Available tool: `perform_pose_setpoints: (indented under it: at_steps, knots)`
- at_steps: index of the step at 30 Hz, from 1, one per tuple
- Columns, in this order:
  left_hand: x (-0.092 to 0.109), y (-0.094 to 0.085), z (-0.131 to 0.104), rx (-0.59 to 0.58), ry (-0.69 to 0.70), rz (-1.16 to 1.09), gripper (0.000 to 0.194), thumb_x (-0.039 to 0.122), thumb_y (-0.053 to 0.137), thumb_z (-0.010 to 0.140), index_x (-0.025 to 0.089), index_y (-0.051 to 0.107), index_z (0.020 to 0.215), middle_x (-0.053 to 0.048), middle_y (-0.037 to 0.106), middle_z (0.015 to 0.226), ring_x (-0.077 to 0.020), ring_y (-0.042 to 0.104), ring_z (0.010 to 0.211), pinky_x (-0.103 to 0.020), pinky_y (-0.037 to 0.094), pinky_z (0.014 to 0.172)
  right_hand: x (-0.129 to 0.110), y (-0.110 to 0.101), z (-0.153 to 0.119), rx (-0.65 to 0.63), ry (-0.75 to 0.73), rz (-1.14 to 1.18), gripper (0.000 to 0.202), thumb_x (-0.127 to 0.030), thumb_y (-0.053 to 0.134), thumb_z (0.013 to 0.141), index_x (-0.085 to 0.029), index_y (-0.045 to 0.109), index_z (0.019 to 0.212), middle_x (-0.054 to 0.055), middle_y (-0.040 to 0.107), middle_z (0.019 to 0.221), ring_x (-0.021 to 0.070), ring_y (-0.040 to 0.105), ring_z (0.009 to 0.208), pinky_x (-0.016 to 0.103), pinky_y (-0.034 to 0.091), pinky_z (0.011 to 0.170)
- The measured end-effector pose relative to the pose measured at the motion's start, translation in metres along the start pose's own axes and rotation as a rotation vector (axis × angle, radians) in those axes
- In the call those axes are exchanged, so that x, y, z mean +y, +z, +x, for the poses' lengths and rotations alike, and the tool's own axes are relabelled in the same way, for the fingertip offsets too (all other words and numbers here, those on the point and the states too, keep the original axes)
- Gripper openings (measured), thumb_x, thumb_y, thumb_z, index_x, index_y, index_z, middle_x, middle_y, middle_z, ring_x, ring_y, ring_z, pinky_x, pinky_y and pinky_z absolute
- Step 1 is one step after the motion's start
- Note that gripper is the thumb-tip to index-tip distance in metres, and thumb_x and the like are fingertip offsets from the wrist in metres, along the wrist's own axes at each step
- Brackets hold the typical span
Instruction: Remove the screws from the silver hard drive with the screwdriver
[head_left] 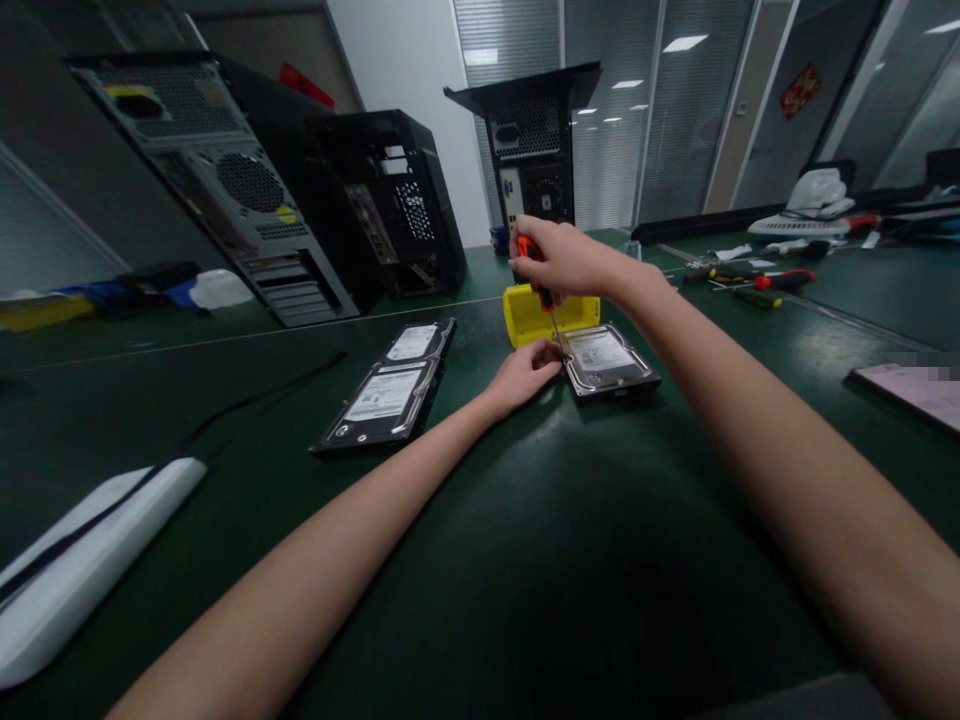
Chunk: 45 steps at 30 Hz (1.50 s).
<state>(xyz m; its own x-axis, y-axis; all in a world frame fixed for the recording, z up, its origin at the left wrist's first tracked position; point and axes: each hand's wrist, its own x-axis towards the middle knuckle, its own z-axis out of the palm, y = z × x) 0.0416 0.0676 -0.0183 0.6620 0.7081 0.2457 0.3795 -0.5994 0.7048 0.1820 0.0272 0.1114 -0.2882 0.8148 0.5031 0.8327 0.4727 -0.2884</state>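
My right hand is closed around the orange and black handle of a screwdriver. The screwdriver's shaft points down to the left edge of a hard drive lying flat on the green table. Beside that edge, my left hand has its fingers together near the screwdriver tip; what they hold, if anything, is too small to tell. Behind the drive stands a yellow case. Two more hard drives lie end to end, left of my left hand.
Computer cases stand at the back left, and another at the back middle. Several hand tools lie at the right. A white object with a black cable is at the near left, a pinkish panel at the right edge.
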Motion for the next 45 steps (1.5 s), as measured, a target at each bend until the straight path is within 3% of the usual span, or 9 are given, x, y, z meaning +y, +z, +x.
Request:
perform_pose_setpoints:
  at_steps: [14,24,35,45]
  knots:
    - [-0.0019,-0.0006,0.0024,0.007,0.016,0.041,0.027,0.026,0.053,0.081,0.013,0.060,0.103,-0.006,0.066,0.093,-0.0166,0.059,0.080,-0.031,0.047,0.076,0.0043,-0.0001,0.0017,0.005,-0.005,0.023,0.030,-0.028,0.043,0.083,-0.012,0.051,0.109,0.009,0.058,0.082,0.0125,0.050,0.060,0.030,0.046,0.062]
    - [0.0007,-0.0006,0.0023,0.012,0.008,0.030,0.027,0.024,0.053,0.080,0.012,0.060,0.103,-0.007,0.066,0.094,-0.0178,0.060,0.084,-0.031,0.047,0.079,0.0064,-0.0015,0.0027,-0.042,0.014,0.092,0.029,-0.030,0.042,0.085,-0.013,0.047,0.107,0.009,0.058,0.086,0.0083,0.049,0.048,0.025,0.044,0.048]
    - [-0.0005,-0.0010,0.0019,0.013,0.010,0.051,0.027,0.026,0.053,0.080,0.013,0.061,0.102,-0.006,0.065,0.092,-0.0165,0.058,0.080,-0.029,0.046,0.074,0.0018,-0.0033,0.0007,-0.022,0.009,0.037,0.029,-0.031,0.044,0.084,-0.013,0.050,0.106,0.010,0.055,0.083,0.0141,0.050,0.065,0.032,0.047,0.065]
    - [-0.0010,-0.0011,0.0019,0.008,0.014,0.062,0.028,0.027,0.053,0.080,0.013,0.061,0.103,-0.006,0.065,0.092,-0.0162,0.057,0.078,-0.029,0.045,0.074,0.0026,-0.0015,0.0009,-0.023,0.010,0.026,0.030,-0.032,0.043,0.085,-0.014,0.050,0.108,0.009,0.057,0.084,0.0138,0.052,0.062,0.034,0.047,0.066]
